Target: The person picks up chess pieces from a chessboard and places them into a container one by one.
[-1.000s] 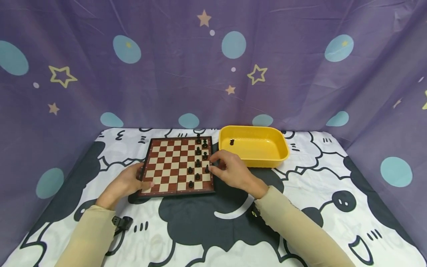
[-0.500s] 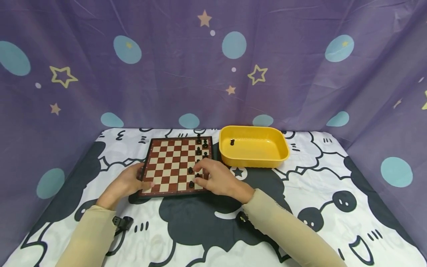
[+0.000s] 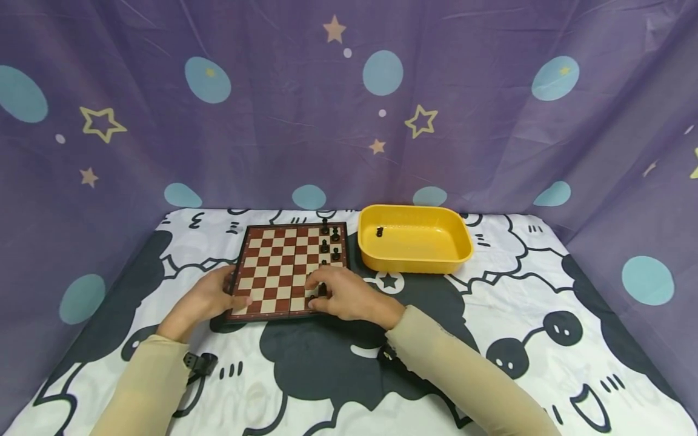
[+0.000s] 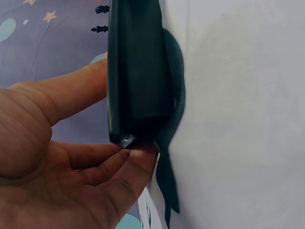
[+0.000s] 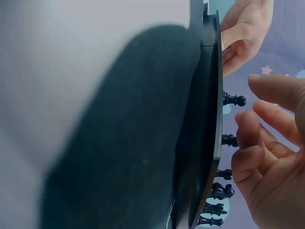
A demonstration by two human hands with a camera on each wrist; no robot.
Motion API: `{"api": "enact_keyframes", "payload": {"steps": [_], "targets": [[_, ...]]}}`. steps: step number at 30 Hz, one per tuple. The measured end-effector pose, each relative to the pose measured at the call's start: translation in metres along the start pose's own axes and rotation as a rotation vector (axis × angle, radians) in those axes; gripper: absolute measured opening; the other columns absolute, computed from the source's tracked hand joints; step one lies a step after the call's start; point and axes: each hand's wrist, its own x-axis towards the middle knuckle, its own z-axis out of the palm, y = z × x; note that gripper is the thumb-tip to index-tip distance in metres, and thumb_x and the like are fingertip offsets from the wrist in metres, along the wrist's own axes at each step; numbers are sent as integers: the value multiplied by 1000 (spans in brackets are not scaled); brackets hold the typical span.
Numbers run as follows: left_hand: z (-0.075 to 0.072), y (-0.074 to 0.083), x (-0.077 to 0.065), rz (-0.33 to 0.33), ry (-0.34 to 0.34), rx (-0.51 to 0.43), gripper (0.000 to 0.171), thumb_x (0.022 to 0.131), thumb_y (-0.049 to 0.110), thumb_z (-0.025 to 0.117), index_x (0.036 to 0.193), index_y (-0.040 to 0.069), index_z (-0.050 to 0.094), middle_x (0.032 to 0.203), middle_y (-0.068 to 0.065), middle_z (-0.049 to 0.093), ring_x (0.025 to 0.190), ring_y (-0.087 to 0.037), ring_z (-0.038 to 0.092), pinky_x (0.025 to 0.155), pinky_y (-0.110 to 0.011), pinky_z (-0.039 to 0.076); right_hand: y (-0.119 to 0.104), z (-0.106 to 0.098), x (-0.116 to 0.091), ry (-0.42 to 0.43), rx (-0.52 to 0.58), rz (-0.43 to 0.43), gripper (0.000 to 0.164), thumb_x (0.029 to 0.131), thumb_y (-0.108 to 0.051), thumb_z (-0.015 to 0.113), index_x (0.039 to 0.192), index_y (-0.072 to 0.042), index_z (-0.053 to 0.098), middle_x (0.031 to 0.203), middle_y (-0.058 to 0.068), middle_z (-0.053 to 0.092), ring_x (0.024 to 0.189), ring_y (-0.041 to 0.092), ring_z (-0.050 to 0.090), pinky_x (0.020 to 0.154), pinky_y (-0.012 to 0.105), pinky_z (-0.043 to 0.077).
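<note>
A brown-and-cream chessboard (image 3: 266,272) with a dark rim lies on the cloth, black chess pieces standing on its right part. My left hand (image 3: 204,298) grips the board's left edge, thumb on top; in the left wrist view its fingers (image 4: 128,176) touch the board's side and underside. Over the near right corner, my right hand (image 3: 349,295) holds nothing. A black pawn (image 5: 234,100) stands close by its thumb and fingers, apart from them in the right wrist view. Another black piece (image 3: 323,290) shows beside the fingers. The hand hides some pieces from the head view.
Right of the board stands a yellow plastic tub (image 3: 414,265) with one small black piece (image 3: 379,232) in it. More black pieces (image 3: 325,246) stand along the board's far right. A cartoon-patterned cloth (image 3: 322,363) covers the table, with a purple curtain (image 3: 283,139) behind.
My right hand has moved left and nearer the front, from the board's right edge to around the front pawn. My left hand and the board have stayed still.
</note>
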Motion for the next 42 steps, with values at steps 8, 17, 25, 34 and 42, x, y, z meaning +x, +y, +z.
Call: {"api": "enact_keyframes", "payload": {"steps": [8, 17, 25, 34, 42], "targets": [[0, 1, -1, -3, -5, -12, 86, 80, 25, 79, 142, -11, 30, 110, -26, 59, 92, -31, 60, 77, -46, 47, 2, 2, 3, -50, -57, 6, 23, 87, -23, 70, 109, -17, 68, 104, -8, 63, 91, 9, 59, 78, 21, 46], [0, 1, -1, -3, -5, -22, 86, 80, 24, 79, 141, -11, 30, 108, -24, 59, 91, -30, 59, 76, -45, 47, 2, 4, 5, -59, -80, 23, 18, 89, -21, 68, 108, -18, 68, 104, -8, 63, 89, 7, 59, 76, 23, 46], [0, 0, -1, -12, -6, -15, 88, 80, 26, 79, 142, -11, 29, 107, -25, 59, 90, -30, 60, 76, -45, 47, 2, 4, 6, -60, -108, 25, 16, 91, -21, 67, 107, -19, 69, 104, -8, 64, 91, 7, 59, 78, 23, 47], [-1, 1, -1, -21, -12, 1, 90, 79, 26, 79, 142, -12, 27, 111, -27, 56, 96, -34, 57, 80, -49, 46, 2, 5, 7, -60, -114, 26, 14, 91, -22, 66, 104, -21, 69, 103, -9, 65, 92, 7, 60, 77, 25, 47], [0, 2, 0, -13, -11, -2, 89, 79, 26, 80, 141, -13, 29, 112, -27, 56, 96, -34, 57, 81, -49, 45, 2, 5, 6, -57, -121, 30, 15, 91, -22, 66, 105, -20, 69, 105, -9, 65, 94, 8, 60, 79, 25, 47]]}}
